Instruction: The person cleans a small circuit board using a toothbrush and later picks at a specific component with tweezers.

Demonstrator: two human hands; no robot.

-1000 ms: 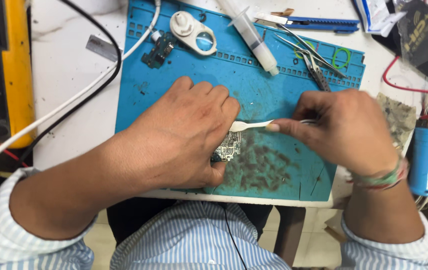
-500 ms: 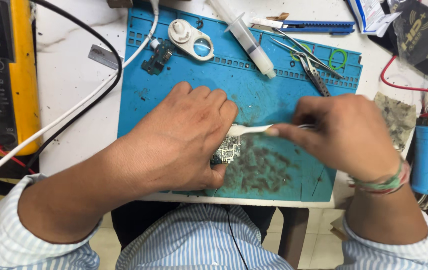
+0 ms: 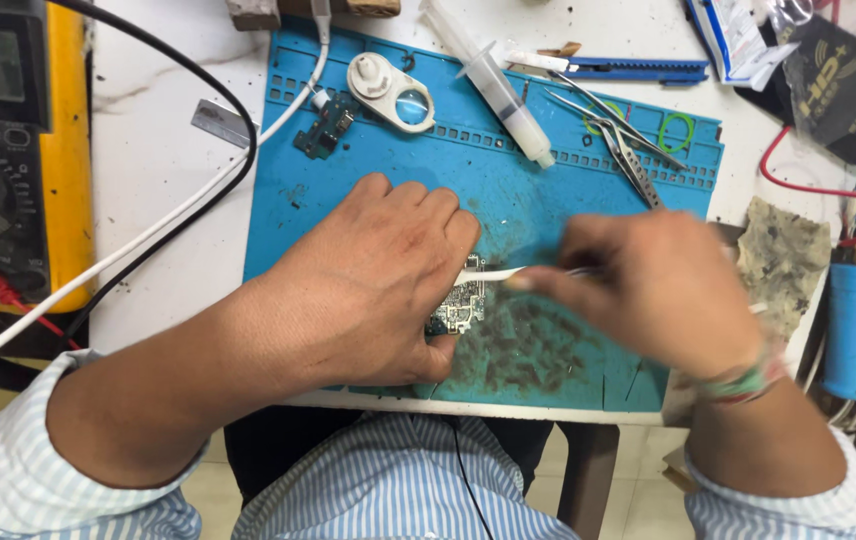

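My left hand (image 3: 368, 290) lies palm down on a blue work mat (image 3: 508, 190) and presses on a small circuit board (image 3: 460, 305), most of which it hides. My right hand (image 3: 653, 285), blurred by motion, grips a white toothbrush (image 3: 493, 274) by its handle. The brush head reaches under the fingertips of my left hand, over the board. Dark smudges stain the mat just right of the board.
A syringe (image 3: 493, 85), tweezers (image 3: 613, 135), a white round magnifier (image 3: 393, 90) and a small green board (image 3: 326, 125) lie on the mat's far side. A yellow multimeter (image 3: 18, 150) stands at left, with black and white cables (image 3: 198, 195). A blue soldering tool (image 3: 853, 325) and stained cloth (image 3: 783, 260) sit at right.
My right hand has shifted a little and is now motion-blurred, moving the toothbrush over the board. My left hand stays pressed in the same place.
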